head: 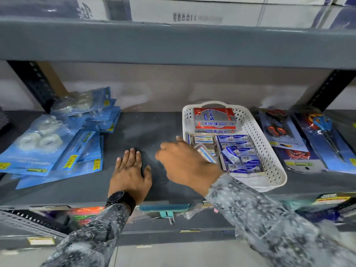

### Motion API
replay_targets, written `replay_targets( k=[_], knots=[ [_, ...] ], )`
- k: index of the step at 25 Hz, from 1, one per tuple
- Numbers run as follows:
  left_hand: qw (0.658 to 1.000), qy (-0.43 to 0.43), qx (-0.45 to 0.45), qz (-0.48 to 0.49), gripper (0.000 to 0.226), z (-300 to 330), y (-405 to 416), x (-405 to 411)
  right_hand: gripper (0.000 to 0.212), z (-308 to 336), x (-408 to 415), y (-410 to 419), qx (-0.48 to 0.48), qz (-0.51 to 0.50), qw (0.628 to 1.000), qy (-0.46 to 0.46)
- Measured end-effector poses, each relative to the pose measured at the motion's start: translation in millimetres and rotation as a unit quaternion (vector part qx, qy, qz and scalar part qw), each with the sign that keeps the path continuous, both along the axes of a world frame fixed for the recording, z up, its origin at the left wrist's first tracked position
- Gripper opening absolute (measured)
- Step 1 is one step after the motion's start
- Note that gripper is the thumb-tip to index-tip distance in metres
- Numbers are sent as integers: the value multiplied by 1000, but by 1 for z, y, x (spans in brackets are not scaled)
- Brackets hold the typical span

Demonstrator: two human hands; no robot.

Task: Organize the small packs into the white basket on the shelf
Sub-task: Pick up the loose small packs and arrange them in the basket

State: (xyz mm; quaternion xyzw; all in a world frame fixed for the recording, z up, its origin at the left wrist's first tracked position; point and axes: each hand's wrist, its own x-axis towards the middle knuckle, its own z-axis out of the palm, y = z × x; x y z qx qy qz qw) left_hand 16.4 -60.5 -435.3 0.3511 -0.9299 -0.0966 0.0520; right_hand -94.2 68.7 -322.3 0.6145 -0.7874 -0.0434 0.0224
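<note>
A white perforated basket (269, 160) stands on the grey shelf (146, 128), right of centre. Inside it lie several small blue-and-white packs (240, 151), some clear-wrapped packs (204, 140) and a red and silver box (214, 119) at the back. My left hand (131, 172) rests flat on the bare shelf, fingers spread, holding nothing. My right hand (185, 162) hovers just left of the basket's left wall, fingers loosely curled and blurred; whether it holds a pack is hidden from view.
Blue blister packs of clear tape rolls (57, 139) are piled at the left. Carded scissors (308, 139) lie right of the basket. An upper shelf edge (173, 43) overhangs. Black uprights stand at both back corners. A lower shelf holds assorted items.
</note>
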Motion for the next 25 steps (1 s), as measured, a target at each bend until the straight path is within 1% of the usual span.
replay_targets(
  k=[2, 3, 5, 8, 10, 13, 16, 18, 19, 21, 23, 25],
  knots=[
    [1000, 7, -2, 0, 71, -1, 0, 1, 28, -5, 5, -16, 99, -25, 994, 39],
    [1000, 11, -3, 1, 72, -2, 0, 1, 30, -9, 6, -20, 131, -44, 989, 44],
    [1000, 19, -1, 2, 73, -2, -1, 1, 30, -14, 7, -25, 143, -67, 987, 38],
    [1000, 25, -1, -1, 75, -3, -1, 2, 30, -19, 7, -22, 100, -63, 993, 20],
    [1000, 28, 2, 2, 77, -3, -3, 3, 34, -22, 7, -17, 58, -48, 997, -1],
    [1000, 20, -2, -1, 77, -4, -2, 2, 40, -22, 12, -9, -55, -23, 998, -30],
    [1000, -19, -8, -1, 71, 0, 2, 2, 43, -9, 10, 13, -182, -39, 981, -57],
    [999, -38, 3, -2, 69, 5, 4, -1, 47, 4, -5, 39, -244, -77, 962, -92],
    [999, -40, 14, -9, 68, 7, 5, -4, 47, 8, -16, 54, -256, -102, 956, -101],
    [998, -36, 31, -41, 66, 10, 17, -21, 40, 12, -45, 90, -242, -162, 951, -102],
    [996, -41, 33, -76, 66, 11, 32, -39, 33, 10, -74, 125, -199, -214, 951, -105],
    [996, -33, 15, -77, 66, 5, 42, -47, 31, 4, -94, 154, -134, -250, 954, -102]
  ],
)
